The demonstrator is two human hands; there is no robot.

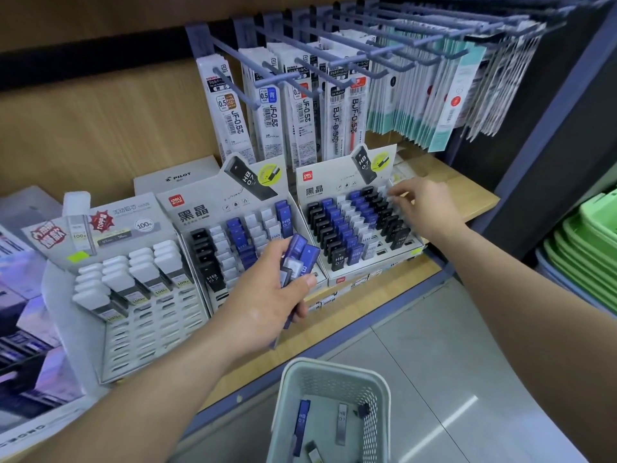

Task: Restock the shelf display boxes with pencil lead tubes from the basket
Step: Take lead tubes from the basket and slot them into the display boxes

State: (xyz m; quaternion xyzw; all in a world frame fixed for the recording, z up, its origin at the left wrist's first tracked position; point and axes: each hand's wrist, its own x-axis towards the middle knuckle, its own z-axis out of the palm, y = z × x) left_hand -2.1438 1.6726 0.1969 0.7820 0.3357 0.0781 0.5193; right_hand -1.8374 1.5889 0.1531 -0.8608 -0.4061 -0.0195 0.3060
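Our left hand [263, 295] has its grip closed round a loose bundle of blue tubes [298, 252], thumb across the front and fingers beneath. The tube tops fan out above the knuckles, in front of the middle display box [200, 208]. We judge that fan to be the weak point: the tubes look smooth and are held only by side pressure. If the grip eases while we attend to the other side, one could slide out onto the shelf [384, 289] edge or the floor [434, 362]. Our right hand [424, 205] reaches over the back right corner of the right display box [329, 185], fingers bent down toward the last column. Whether they pinch a tube we cannot tell, since the fingertips blur against the pale tubes there. That box is nearly full, its black, blue and pale columns packed close. A tube pushed in at a slant could jam against its neighbours or lift them, and a blue one could land in the wrong column. The forearm crosses low near the box's front corner and could nudge it. The basket [334, 367] shows below, in front of the shelf, with a few tubes lying in it, so more remain to place.
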